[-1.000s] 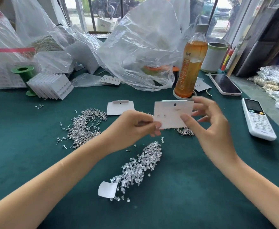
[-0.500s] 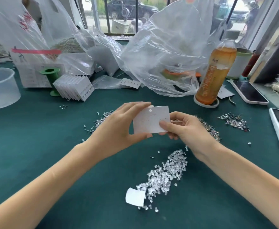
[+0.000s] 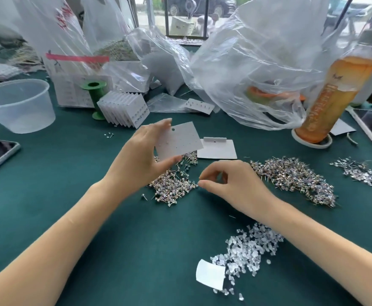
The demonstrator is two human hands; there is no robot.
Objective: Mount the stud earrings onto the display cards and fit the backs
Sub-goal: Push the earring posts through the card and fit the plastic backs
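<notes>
Left hand [image 3: 144, 161] grips a white display card [image 3: 178, 140] by its left edge, thumb below and fingers above, raised clear of the green table [image 3: 70, 177]. Right hand [image 3: 231, 186] has thumb and forefinger pinched together at the 3 o'clock edge of the nearest stud earring pile [image 3: 174, 184]; whether a stud is held cannot be told. Clear earring backs [image 3: 251, 248] lie at 5 o'clock. A second card [image 3: 218, 149] lies flat just behind.

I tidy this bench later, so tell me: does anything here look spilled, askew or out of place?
Mostly working mess. A few studs lie strayed near the card stack, one stud sits left of the nearest pile, and clear backs trail loose past a paper scrap. Nothing looks damaged.
</notes>
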